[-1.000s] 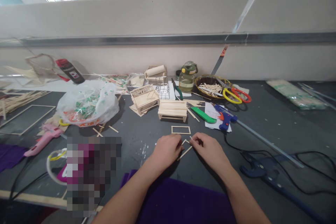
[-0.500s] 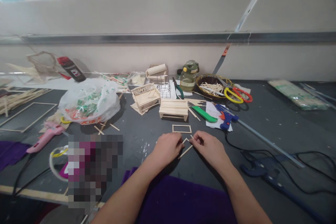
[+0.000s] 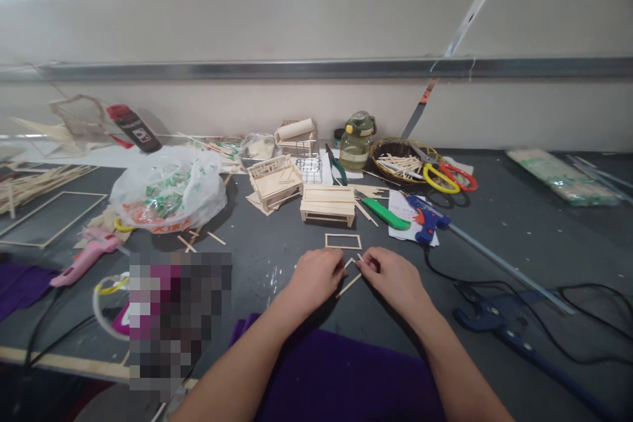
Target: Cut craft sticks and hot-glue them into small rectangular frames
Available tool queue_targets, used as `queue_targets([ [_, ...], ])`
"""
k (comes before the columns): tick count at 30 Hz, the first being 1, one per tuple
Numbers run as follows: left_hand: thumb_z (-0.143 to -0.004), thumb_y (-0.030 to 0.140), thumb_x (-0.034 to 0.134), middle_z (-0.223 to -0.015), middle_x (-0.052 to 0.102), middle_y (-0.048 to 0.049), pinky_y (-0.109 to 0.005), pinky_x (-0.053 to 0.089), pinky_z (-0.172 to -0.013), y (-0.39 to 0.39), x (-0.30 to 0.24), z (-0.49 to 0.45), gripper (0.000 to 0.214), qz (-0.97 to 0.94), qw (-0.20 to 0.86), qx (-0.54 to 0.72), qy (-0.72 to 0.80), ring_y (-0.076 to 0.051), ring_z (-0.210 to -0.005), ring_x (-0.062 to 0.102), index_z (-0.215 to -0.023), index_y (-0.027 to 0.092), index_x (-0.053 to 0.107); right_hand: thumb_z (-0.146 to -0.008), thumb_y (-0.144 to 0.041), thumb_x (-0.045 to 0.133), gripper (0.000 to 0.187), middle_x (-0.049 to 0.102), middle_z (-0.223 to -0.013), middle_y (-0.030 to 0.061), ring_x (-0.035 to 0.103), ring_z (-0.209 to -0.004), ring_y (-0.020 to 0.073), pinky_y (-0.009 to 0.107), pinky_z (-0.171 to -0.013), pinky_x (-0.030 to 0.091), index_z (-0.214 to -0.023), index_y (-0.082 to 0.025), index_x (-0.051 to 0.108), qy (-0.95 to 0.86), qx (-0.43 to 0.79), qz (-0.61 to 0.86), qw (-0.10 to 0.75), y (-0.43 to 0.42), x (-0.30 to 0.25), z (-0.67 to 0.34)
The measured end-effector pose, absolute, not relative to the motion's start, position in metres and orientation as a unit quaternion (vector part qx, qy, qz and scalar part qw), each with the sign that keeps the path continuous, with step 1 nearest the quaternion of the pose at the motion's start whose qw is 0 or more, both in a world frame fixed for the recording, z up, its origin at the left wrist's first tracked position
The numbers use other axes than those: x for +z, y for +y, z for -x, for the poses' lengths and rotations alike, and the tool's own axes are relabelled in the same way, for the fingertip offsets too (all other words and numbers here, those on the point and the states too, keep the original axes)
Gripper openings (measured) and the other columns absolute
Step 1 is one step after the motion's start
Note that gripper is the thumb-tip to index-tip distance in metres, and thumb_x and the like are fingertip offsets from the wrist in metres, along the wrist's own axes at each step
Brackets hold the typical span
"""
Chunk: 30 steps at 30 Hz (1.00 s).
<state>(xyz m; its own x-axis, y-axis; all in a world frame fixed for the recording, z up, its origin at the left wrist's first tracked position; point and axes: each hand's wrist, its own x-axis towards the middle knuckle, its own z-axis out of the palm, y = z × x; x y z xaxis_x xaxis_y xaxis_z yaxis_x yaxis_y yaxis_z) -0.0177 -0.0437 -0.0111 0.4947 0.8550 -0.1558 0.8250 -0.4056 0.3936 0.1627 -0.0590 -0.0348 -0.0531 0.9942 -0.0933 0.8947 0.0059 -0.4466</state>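
My left hand (image 3: pixel 321 277) is closed, its fingertips pinching thin wooden sticks (image 3: pixel 350 284) low over the dark table. Facing it, my right hand (image 3: pixel 389 275) is closed too, with a short wooden stick (image 3: pixel 361 257) at its fingertips. The sticks meet at angles between the hands; their hidden ends lie behind my fingers. Just beyond my hands rests a small rectangular stick frame (image 3: pixel 343 241). Farther back stand a miniature wooden bench (image 3: pixel 327 206) and a small wooden chair-like model (image 3: pixel 275 183).
A green utility knife (image 3: pixel 386 213) and a blue glue gun (image 3: pixel 429 221) lie to the right. Behind are scissors (image 3: pixel 448 179), a basket of sticks (image 3: pixel 378 165) and a water bottle (image 3: pixel 356 140). At left are a plastic bag (image 3: pixel 165 190) and a pink glue gun (image 3: pixel 89 256).
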Motion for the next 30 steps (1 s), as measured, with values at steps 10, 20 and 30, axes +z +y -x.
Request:
queue_targets([
  [10, -0.089, 0.030, 0.050, -0.090, 0.070, -0.0068, -0.028, 0.044, -0.070, -0.043, -0.007, 0.016, 0.017, -0.832, 0.221, 0.021, 0.509, -0.023, -0.087, 0.065, -0.087, 0.019, 0.063, -0.084, -0.036, 0.052, 0.022, 0.062, -0.068, -0.0007, 0.053, -0.063, 0.0145, 0.024, -0.053, 0.026, -0.068, -0.023, 0.058, -0.692, 0.193, 0.684, 0.129, -0.059, -0.034, -0.161],
  [20, -0.090, 0.032, 0.048, -0.087, 0.070, -0.0052, -0.027, 0.041, -0.067, -0.043, -0.011, 0.020, 0.019, -0.835, 0.232, 0.059, 0.496, -0.021, -0.082, 0.063, -0.085, 0.020, 0.062, -0.084, -0.042, 0.050, 0.028, 0.062, -0.062, -0.0010, 0.055, -0.058, 0.0160, 0.025, -0.055, 0.035, -0.068, -0.022, 0.061, -0.642, 0.286, 0.678, 0.216, -0.057, -0.028, -0.180],
  [30, -0.082, 0.022, 0.054, -0.080, 0.069, -0.0013, -0.023, 0.038, -0.064, -0.032, -0.002, 0.035, 0.011, -0.802, 0.335, 0.080, 0.488, -0.016, -0.074, 0.060, -0.083, 0.020, 0.065, -0.084, -0.034, 0.055, 0.024, 0.066, -0.079, 0.0013, 0.059, -0.070, 0.0161, 0.026, -0.067, 0.043, -0.102, -0.023, 0.067, -0.653, 0.359, 0.593, 0.305, -0.068, -0.025, -0.165],
])
